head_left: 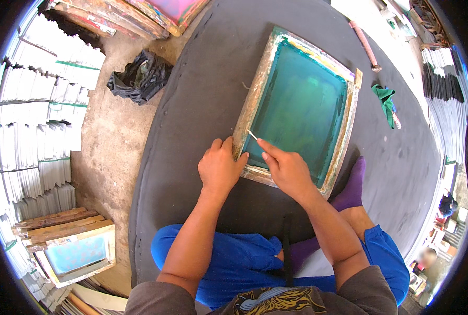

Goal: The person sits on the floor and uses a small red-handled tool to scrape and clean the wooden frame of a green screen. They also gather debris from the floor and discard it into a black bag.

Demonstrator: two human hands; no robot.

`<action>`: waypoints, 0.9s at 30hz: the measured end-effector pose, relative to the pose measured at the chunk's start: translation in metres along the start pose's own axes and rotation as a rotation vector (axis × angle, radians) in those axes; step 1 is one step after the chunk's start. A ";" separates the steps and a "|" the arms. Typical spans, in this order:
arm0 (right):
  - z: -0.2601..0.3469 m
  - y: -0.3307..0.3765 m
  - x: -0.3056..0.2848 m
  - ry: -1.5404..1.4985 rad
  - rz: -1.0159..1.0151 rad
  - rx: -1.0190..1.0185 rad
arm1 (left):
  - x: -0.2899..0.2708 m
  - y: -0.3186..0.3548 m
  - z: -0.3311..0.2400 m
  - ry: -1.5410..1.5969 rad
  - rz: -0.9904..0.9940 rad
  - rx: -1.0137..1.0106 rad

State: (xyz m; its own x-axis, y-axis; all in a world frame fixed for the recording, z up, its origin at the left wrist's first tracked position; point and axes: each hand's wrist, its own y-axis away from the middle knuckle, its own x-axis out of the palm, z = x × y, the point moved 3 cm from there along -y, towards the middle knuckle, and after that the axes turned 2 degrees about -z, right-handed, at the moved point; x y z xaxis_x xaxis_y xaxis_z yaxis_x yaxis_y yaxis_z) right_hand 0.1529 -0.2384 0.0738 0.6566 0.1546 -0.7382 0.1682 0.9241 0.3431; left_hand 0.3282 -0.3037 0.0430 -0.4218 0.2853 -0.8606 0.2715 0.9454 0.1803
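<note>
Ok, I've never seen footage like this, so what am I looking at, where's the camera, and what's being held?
The camera sits on a person's head and looks down, so the picture bulges at the rim. Both bare hands are the wearer's own. They sit cross-legged on a dark mat. On it lies a wooden printing frame with green-blue mesh. The left hand grips the frame's near corner. The right hand pinches a thin pale stick against the mesh. A green cloth lies further right, and stacks of white sheets stand on the left.
</note>
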 end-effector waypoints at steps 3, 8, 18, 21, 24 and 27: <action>-0.002 0.000 0.001 -0.041 -0.016 -0.011 | 0.002 0.000 0.001 0.004 0.002 0.011; -0.003 0.002 0.002 -0.024 -0.037 -0.023 | 0.004 -0.001 0.002 0.029 0.010 -0.017; 0.011 -0.002 -0.006 0.135 0.054 0.021 | 0.009 0.000 0.007 0.065 -0.053 0.082; 0.030 -0.003 -0.007 0.412 0.148 0.067 | 0.013 -0.001 0.008 0.088 -0.067 0.099; 0.021 -0.006 -0.005 0.193 0.051 0.043 | 0.016 -0.003 0.007 0.096 -0.084 0.114; 0.022 -0.001 -0.001 0.423 0.073 0.005 | 0.015 -0.002 0.006 0.100 -0.097 0.117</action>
State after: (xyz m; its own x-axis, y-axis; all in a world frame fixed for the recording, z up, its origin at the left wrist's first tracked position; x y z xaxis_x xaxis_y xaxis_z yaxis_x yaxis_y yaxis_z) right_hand 0.1680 -0.2469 0.0872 0.3075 0.3501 -0.8848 0.1370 0.9039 0.4053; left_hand 0.3266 -0.3024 0.0265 -0.5331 0.2138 -0.8186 0.3220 0.9460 0.0374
